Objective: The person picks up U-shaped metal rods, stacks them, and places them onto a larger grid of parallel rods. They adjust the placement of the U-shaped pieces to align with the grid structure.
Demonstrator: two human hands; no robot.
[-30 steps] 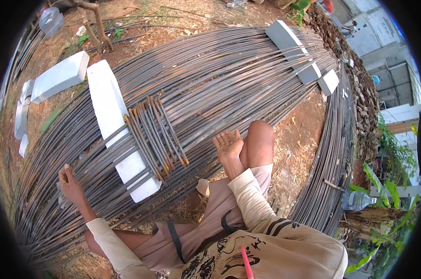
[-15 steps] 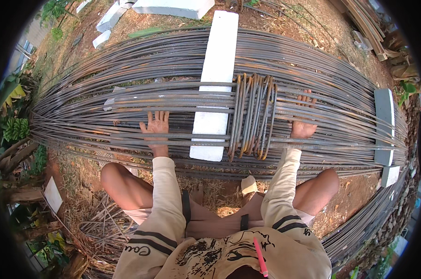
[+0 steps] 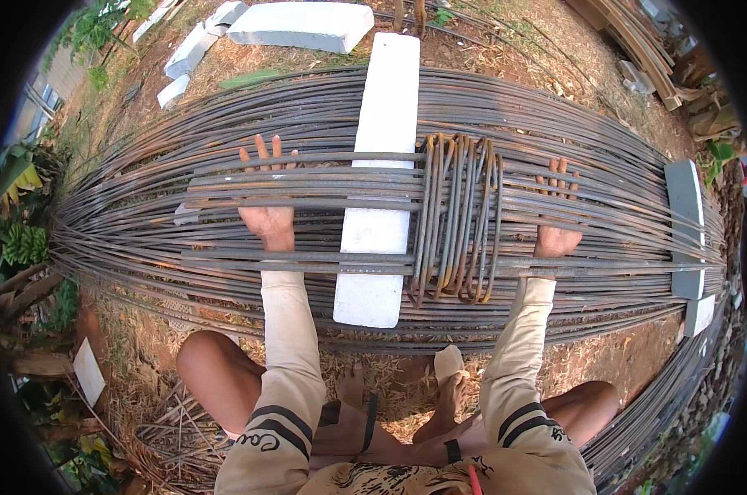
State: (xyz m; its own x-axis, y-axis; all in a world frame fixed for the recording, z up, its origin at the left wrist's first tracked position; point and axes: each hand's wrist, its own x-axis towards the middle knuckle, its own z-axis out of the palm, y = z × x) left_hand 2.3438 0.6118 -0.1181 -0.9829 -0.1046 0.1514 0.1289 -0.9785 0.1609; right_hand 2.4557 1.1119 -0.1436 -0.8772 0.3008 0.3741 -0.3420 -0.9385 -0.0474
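Step in hand, my reading: supporting the raised bars (image 3: 381,185) from below, both hands palm up. To do it well, I would bring the load onto the palms rather than the fingertips, level left against right, so the bars do not slide lengthwise. I would lift smoothly and watch that the stack of bent rings (image 3: 450,219) does not snag or tip, since the bars run through it. Wrists want care: two lower bars (image 3: 373,259) cross near the left one, and a bar crosses the right.

Position: left hand (image 3: 266,219) is left of the white block (image 3: 386,99), palm facing me, the bars passing across its fingers. Right hand (image 3: 560,239) is on the far side of the rings, bars likewise crossing its fingers. Fingers of both hands are extended and slightly apart, wrapped round nothing. I cannot tell whether either hand bears weight. The rings stand between the hands, touched by neither, just right of the block. The bars rest across the block, above the broad pile of rods (image 3: 546,103).
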